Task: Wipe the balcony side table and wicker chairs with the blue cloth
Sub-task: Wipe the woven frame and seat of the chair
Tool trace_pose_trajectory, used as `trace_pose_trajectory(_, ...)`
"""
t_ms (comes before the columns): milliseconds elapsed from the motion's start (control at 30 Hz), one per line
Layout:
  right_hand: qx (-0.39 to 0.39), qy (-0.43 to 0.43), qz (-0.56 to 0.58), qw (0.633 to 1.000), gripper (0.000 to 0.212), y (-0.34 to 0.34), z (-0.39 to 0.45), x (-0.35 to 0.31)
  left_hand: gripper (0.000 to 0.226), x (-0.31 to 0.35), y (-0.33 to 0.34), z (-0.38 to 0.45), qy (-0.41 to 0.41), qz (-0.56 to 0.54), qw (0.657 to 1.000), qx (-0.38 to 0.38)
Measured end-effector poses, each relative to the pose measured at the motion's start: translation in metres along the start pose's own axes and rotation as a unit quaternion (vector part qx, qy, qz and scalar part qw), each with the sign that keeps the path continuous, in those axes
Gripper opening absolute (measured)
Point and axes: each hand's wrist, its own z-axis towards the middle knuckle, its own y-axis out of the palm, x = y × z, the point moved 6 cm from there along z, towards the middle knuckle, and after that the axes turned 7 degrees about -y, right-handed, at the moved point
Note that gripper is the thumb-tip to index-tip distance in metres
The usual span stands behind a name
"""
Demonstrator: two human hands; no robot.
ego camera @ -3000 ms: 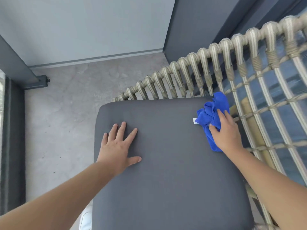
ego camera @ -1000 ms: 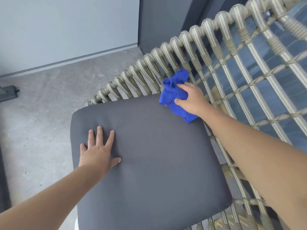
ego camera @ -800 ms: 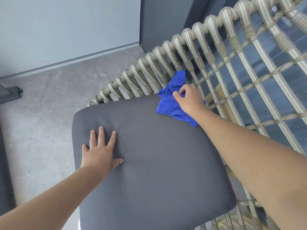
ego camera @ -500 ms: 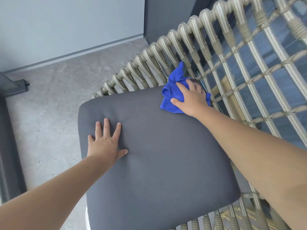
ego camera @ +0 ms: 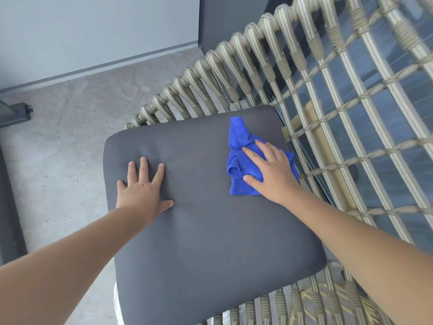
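Blue cloth [ego camera: 236, 160] under right hand [ego camera: 273, 172]

My right hand [ego camera: 271, 174] pressed the blue cloth [ego camera: 241, 158] flat on the grey cushion [ego camera: 210, 231] right of centre, my left hand [ego camera: 143, 191] spread at centre-left.

Cushion [ego camera: 210, 231] under my palms: matt grey woven fabric, smooth. Cloth [ego camera: 239, 146]: bright blue, fuzzy microfibre look, crumpled. Chair [ego camera: 257, 55]: beige striped synthetic wicker, slight sheen, wound bindings. Floor [ego camera: 58, 148]: mottled grey, matt, concrete-like.
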Motion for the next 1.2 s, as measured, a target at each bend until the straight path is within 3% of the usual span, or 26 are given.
trace_pose_trajectory(233, -0.002, -0.043, -0.052, 0.998, 0.078, 0.013, -0.057, -0.006, 0.103, 0.002, -0.003, -0.001, -0.003, -0.004, 1.000, -0.005)
trace_pose_trajectory(467, -0.073, -0.001, -0.096, 0.993, 0.089, 0.041, -0.125, -0.020, 0.103, 0.000, -0.004, -0.002, -0.001, -0.007, 1.000, -0.002)
trace_pose_trajectory(833, -0.118, 0.005, -0.116, 0.986, 0.104, 0.062, -0.222, -0.055, 0.102, 0.002, 0.000, -0.004, 0.006, -0.002, 1.000, -0.006)
trace_pose_trajectory(1033, -0.127, 0.024, -0.067, 0.989, 0.092, 0.037, -0.204, -0.051, 0.102, 0.001, 0.002, -0.005, 0.007, -0.002, 1.000, -0.005)
trace_pose_trajectory(1200, -0.016, 0.025, 0.007, 1.000, 0.073, -0.023, -0.126, -0.040, 0.101, 0.004, 0.001, -0.005, 0.009, 0.005, 1.000, 0.000)
